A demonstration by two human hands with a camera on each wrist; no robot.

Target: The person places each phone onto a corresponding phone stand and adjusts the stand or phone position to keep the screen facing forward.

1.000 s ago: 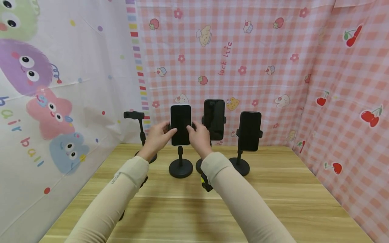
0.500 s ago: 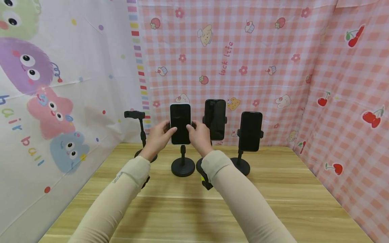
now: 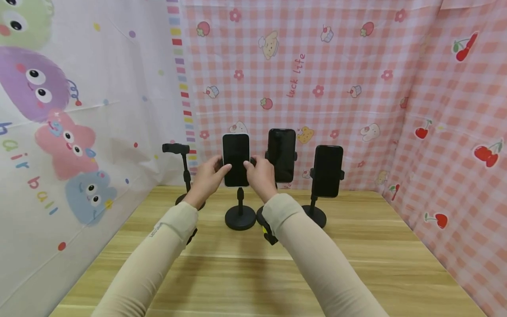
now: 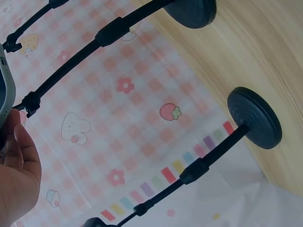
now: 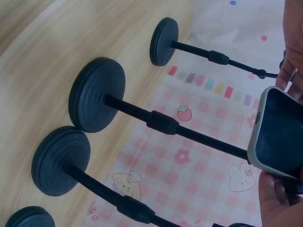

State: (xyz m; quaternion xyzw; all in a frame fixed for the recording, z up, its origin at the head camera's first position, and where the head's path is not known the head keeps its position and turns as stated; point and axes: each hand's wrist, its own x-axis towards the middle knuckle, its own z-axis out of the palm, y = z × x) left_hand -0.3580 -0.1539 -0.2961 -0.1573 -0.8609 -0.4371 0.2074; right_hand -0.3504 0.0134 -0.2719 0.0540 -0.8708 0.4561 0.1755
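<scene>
- Above the wooden table, I see a white-edged phone upright at the head of a black stand.
- Left hand: thumb on the phone's front, fingers curled behind, gripping one edge.
- Right hand: matching grip, opposite edge.
- Further right, I note a second phone and a third phone.

Cream long sleeves end in broad, thick cuffs, with small dark lettering beside the left one.
</scene>
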